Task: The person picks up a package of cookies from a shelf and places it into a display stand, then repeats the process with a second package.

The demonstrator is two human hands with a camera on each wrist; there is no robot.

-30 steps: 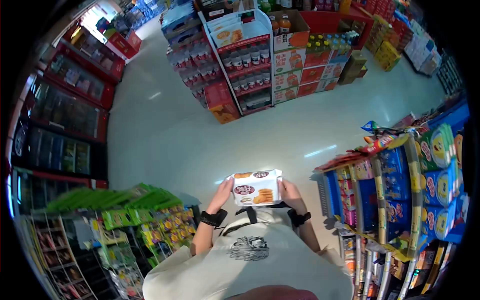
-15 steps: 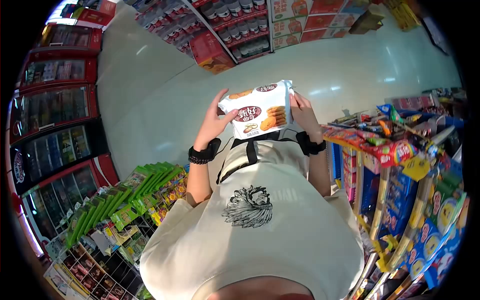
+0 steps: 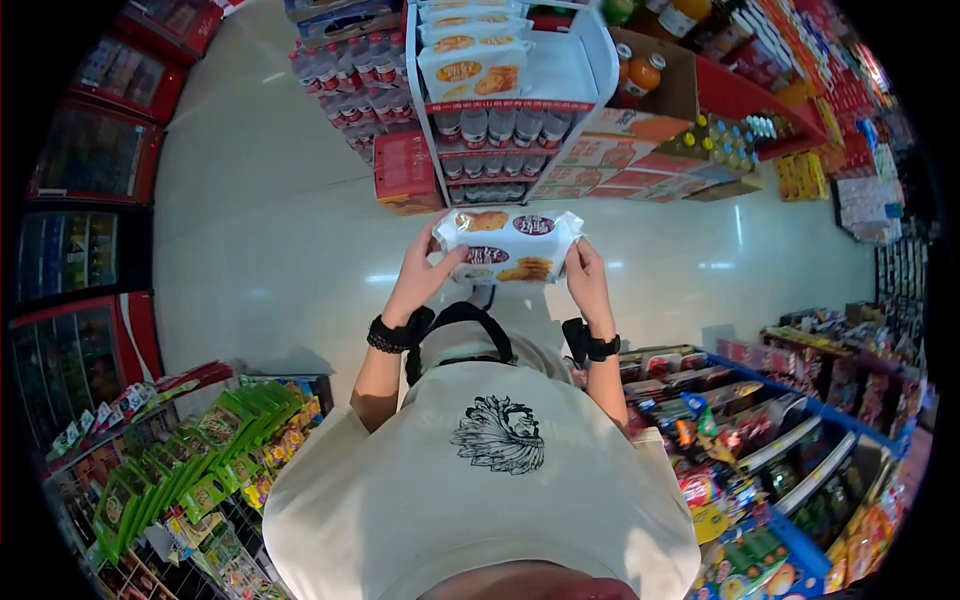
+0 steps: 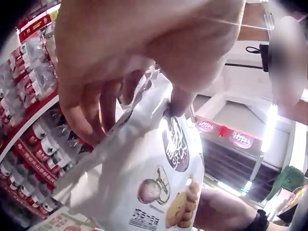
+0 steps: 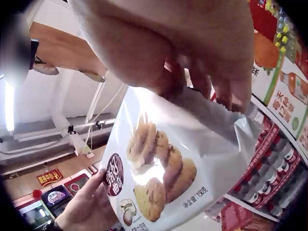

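In the head view a white packet of cookies (image 3: 512, 250), printed with stacked cookies and dark oval labels, is held up in front of the body. My left hand (image 3: 415, 280) grips its left end, the thumb lying over the printed front and the fingers behind. At the opposite end my right hand (image 3: 590, 285) pinches the packet's crimped edge. Up close in the right wrist view, the cookie packet (image 5: 202, 166) has its sealed end between thumb and curled fingers. Its wrapper looks sealed in the left wrist view too.
Ahead stands a display rack (image 3: 510, 105) with bottles and similar cookie packets (image 3: 475, 75) on top. Juice cartons (image 3: 600, 150) are stacked beside it. Hanging green snack packs (image 3: 190, 450) are at the left, snack shelves (image 3: 770, 440) at the right, and glass-door coolers (image 3: 85, 150) along the far left.
The rack ahead has come nearer and its top shelf with cookie packets shows again. The packet has gone up in view, then slightly down, still between both hands.
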